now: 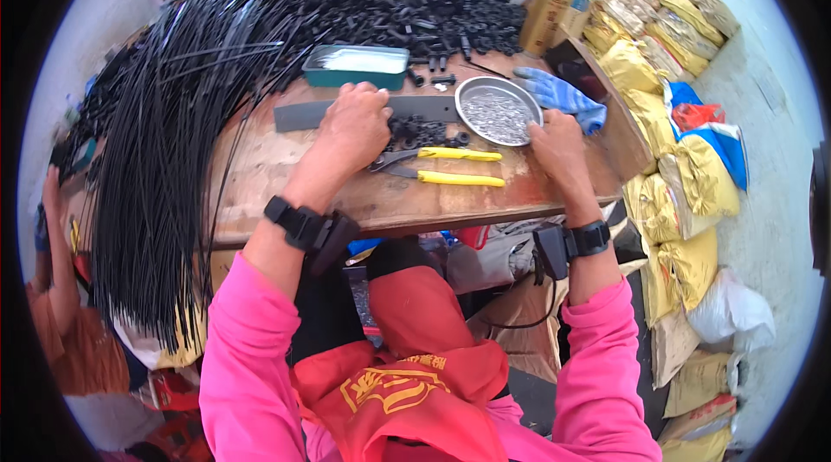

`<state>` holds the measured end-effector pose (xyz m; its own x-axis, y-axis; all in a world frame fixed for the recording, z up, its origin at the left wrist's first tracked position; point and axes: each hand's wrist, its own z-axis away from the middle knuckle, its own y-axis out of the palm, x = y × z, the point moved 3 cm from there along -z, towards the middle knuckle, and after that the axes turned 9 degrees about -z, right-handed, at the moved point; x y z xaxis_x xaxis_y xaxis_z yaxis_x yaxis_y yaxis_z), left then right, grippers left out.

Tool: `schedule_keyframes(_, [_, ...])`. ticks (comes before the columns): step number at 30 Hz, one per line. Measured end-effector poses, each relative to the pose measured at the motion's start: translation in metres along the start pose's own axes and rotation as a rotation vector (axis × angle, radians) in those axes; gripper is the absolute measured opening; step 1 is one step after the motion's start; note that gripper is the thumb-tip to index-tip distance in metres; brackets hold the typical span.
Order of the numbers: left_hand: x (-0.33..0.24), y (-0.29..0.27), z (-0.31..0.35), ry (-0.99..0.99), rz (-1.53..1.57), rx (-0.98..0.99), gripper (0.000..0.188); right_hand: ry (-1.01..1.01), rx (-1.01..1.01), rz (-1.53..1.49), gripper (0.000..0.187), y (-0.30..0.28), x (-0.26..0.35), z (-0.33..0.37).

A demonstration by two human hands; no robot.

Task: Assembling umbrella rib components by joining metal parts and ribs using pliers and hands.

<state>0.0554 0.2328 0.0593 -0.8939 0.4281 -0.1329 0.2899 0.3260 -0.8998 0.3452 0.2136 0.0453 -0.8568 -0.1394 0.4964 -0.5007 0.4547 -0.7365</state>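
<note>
My left hand is closed above a flat dark strip on the wooden table, its fingers curled down. Whatever they may grip is hidden. Beside it lies a small heap of black plastic pieces. At the right, my right hand has its fingers bent together at the rim of a round metal dish that holds many small silvery metal bits. Too little shows to tell what those fingertips hold. Yellow-handled pliers lie spread on the table between my hands, touched by neither.
Behind the strip stands a green tray; a blue glove lies right of the dish. Black parts pile up at the back, and long black strips hang over the left edge. Yellow sacks line the right. Co-workers are at the left.
</note>
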Motion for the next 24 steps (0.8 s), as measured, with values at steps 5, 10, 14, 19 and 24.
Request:
schedule_keyframes(5, [-0.005, 0.004, -0.007, 0.052, -0.11, 0.104, 0.021, 0.025, 0.09, -0.043, 0.031, -0.011, 0.003, 0.004])
schedule_keyframes(10, [0.004, 0.008, 0.015, 0.041, -0.004, 0.012, 0.041, 0.068, 0.136, -0.012, 0.033, -0.009, -0.006, 0.012])
schedule_keyframes(14, [-0.009, -0.024, 0.054, 0.006, 0.074, -0.274, 0.04, -0.099, -0.057, -0.162, 0.033, -0.032, 0.036, 0.023])
schedule_keyframes(19, [0.001, -0.066, 0.155, -0.323, 0.938, -0.346, 0.029, 0.303, 0.576, -0.967, 0.029, 0.007, 0.18, 0.056])
schedule_keyframes(24, [0.013, -0.06, 0.229, -0.69, 1.36, -0.29, 0.016, 0.325, 0.96, -0.853, 0.034, 0.121, 0.27, 0.047])
